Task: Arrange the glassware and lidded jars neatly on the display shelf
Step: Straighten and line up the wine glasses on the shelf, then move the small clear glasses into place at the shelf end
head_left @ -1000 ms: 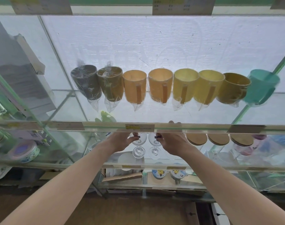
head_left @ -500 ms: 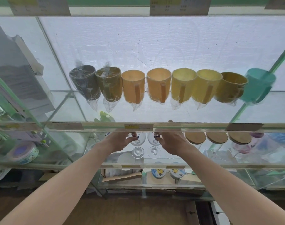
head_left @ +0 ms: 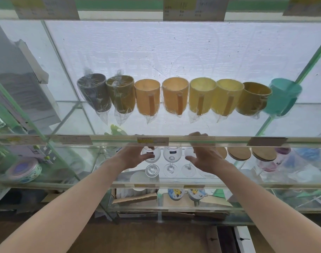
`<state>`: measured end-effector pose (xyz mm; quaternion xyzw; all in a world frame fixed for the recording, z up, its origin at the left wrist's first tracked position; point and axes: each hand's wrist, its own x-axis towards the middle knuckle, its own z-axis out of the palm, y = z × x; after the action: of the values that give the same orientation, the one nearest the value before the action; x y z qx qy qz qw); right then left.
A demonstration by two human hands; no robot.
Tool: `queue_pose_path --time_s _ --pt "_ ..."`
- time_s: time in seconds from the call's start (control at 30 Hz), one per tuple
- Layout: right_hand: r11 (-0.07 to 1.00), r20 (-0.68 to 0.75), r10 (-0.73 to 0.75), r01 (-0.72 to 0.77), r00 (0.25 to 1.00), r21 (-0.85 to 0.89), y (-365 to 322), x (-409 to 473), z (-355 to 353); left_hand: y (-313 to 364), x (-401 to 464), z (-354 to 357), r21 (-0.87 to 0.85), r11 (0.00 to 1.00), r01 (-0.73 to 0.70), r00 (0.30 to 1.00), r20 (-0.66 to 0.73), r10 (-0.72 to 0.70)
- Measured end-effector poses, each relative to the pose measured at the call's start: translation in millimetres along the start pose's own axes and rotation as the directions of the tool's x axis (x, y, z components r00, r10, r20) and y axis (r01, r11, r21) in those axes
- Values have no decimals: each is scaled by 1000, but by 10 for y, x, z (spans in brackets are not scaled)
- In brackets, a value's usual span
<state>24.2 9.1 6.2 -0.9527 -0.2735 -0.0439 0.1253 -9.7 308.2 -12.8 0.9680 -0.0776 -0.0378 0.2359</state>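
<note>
Three clear wine glasses stand in a row on the middle glass shelf [head_left: 247, 184]: a left wine glass [head_left: 152, 169], a middle one [head_left: 171, 158] and a right one [head_left: 188, 168]. My left hand [head_left: 132, 156] reaches in under the upper shelf, thumb and forefinger closed on the left glass's bowl. My right hand [head_left: 205, 156] is spread open by the right glass, its thumb just in front of the bowl. To the right stand glass jars with round wooden lids [head_left: 239, 153], [head_left: 263, 154]. My fingertips are partly hidden behind the upper shelf's front strip.
The upper shelf [head_left: 110, 138] carries a row of bagged mugs [head_left: 175, 95], from dark brown to yellow, ending in a teal cup [head_left: 282, 96]. A round tin [head_left: 23, 169] sits at the left of the middle shelf. Painted cups [head_left: 176, 193] and cardboard lie below.
My right hand has let go of the middle glass and slid to the right, opening and uncovering the third glass. My left hand has stayed on the left glass.
</note>
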Motion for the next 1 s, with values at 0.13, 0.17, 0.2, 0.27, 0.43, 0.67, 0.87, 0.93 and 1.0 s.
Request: queue_pose_path --time_s 0.13,0.17,0.2,0.27,0.43,0.67,0.87,0.93,1.0 --pt "998 15 50 -51 999 25 84 -95 -14 56 -29 -9 62 998 -9 999 -36 12" --pt "998 22 54 -55 998 28 86 -118 -10 73 -46 -11 76 997 -30 998 -53 34" --pt "998 26 52 -53 998 32 81 -143 -4 87 -65 -9 84 995 -51 995 -75 58" --pt "998 27 35 -37 999 53 47 -190 6 109 -110 8 102 992 -72 989 -125 84" --pt "994 -17 -103 104 994 39 -130 -294 60 111 -309 93 115 993 -13 980 -195 35" --pt "929 -34 -369 369 929 14 -538 -381 200 172 -779 95 106 992 64 958 -285 -31" --pt "861 -6 -498 495 867 117 -1059 -481 454 61 -1252 199 69 984 162 951 -278 -137" --pt "855 16 -507 501 862 136 -1201 -458 539 -45 -1393 235 58 980 192 947 -274 -169" --pt "855 30 -506 497 862 146 -1320 -388 605 -175 -1477 237 52 971 234 939 -273 -212"
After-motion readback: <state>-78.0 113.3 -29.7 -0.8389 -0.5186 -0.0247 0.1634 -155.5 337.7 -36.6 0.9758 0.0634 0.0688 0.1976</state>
